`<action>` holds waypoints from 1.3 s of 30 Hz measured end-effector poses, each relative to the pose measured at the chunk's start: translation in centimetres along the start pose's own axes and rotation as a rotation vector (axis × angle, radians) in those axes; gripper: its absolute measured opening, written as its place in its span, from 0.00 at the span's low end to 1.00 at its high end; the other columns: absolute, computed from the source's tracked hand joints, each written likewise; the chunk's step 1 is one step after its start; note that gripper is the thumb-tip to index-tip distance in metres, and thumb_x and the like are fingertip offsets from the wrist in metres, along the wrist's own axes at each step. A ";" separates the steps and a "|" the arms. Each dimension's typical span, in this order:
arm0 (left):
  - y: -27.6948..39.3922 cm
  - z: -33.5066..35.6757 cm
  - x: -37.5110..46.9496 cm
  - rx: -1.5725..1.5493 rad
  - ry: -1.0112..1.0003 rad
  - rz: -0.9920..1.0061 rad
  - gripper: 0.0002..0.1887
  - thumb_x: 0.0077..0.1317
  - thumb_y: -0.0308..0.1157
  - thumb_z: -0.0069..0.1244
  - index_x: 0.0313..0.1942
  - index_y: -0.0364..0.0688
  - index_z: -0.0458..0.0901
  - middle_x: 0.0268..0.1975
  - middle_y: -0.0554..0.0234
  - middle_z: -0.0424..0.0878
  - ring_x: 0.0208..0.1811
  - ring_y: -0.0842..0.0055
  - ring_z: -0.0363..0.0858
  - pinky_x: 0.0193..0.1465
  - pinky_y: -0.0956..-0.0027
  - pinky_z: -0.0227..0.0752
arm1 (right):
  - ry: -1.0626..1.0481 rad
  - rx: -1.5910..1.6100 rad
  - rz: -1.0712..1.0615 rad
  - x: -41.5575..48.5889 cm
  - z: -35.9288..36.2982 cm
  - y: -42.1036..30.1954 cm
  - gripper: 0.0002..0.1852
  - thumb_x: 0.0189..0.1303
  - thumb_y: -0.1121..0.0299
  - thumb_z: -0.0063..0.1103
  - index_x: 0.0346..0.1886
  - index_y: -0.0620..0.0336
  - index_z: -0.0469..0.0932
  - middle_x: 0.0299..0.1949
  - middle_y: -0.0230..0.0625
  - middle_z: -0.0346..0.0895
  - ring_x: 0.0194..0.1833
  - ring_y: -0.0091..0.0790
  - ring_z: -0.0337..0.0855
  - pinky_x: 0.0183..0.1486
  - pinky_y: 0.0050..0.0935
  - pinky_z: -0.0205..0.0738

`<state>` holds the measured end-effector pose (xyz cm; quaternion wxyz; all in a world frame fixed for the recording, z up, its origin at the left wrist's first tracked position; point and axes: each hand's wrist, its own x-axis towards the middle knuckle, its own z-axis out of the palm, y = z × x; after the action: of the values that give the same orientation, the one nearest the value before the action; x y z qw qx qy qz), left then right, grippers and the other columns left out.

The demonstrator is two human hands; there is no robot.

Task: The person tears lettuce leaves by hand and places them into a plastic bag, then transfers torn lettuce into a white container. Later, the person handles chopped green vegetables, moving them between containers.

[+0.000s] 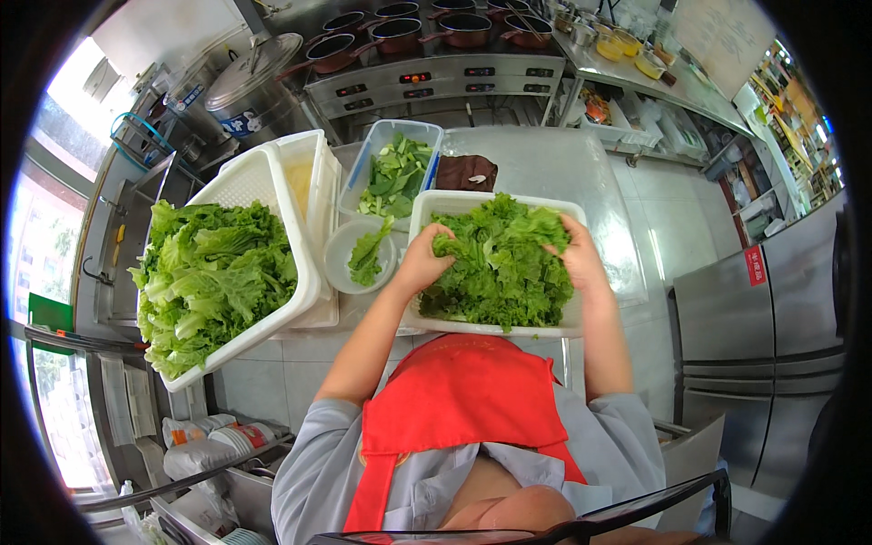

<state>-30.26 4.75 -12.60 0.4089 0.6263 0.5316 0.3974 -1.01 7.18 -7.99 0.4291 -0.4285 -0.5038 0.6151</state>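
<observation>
A white plastic basket full of torn leafy lettuce sits on the steel table before me. My left hand is at its left side, thumb and fingers curled at the lettuce; whether a leaf is pinched there is unclear. At the right rim, my right hand holds a frilly lettuce piece between thumb and fingers. To the left, a small white bowl has a single leaf in it. Farther left, a large tilted white basket is heaped with whole lettuce leaves.
Behind the bowl stands a clear tub of cut greens, beside a folded brown cloth. Beyond the steel table are several red pots on a stove. A sink lies far left, a steel refrigerator at right.
</observation>
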 end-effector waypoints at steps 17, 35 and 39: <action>1.2 3.4 -0.3 -0.073 -0.178 -0.001 0.14 0.70 0.20 0.53 0.55 0.33 0.80 0.50 0.49 0.88 0.52 0.64 0.87 0.57 0.62 0.78 | 0.100 -0.225 -0.003 -0.7 6.2 5.8 0.38 0.55 0.87 0.64 0.73 0.63 0.66 0.65 0.42 0.74 0.65 0.39 0.75 0.69 0.35 0.69; -0.1 3.9 -2.2 0.781 -0.223 0.070 0.42 0.61 0.48 0.67 0.70 0.36 0.71 0.66 0.41 0.76 0.67 0.45 0.73 0.67 0.50 0.71 | -0.317 -1.538 -0.122 -2.0 5.5 3.4 0.64 0.39 0.69 0.85 0.82 0.41 0.53 0.83 0.44 0.46 0.82 0.58 0.45 0.80 0.68 0.40; -3.6 -1.6 -1.3 0.458 0.161 0.231 0.32 0.64 0.51 0.63 0.63 0.42 0.80 0.64 0.47 0.79 0.65 0.55 0.75 0.61 0.49 0.74 | -0.370 -1.404 -0.075 -3.0 4.4 1.6 0.63 0.36 0.69 0.86 0.81 0.42 0.58 0.84 0.42 0.44 0.83 0.58 0.39 0.81 0.70 0.36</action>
<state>-33.16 3.98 -15.46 0.1650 0.7253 0.5636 0.3593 -4.58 3.03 -8.72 -0.0186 -0.4741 -0.8586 0.1942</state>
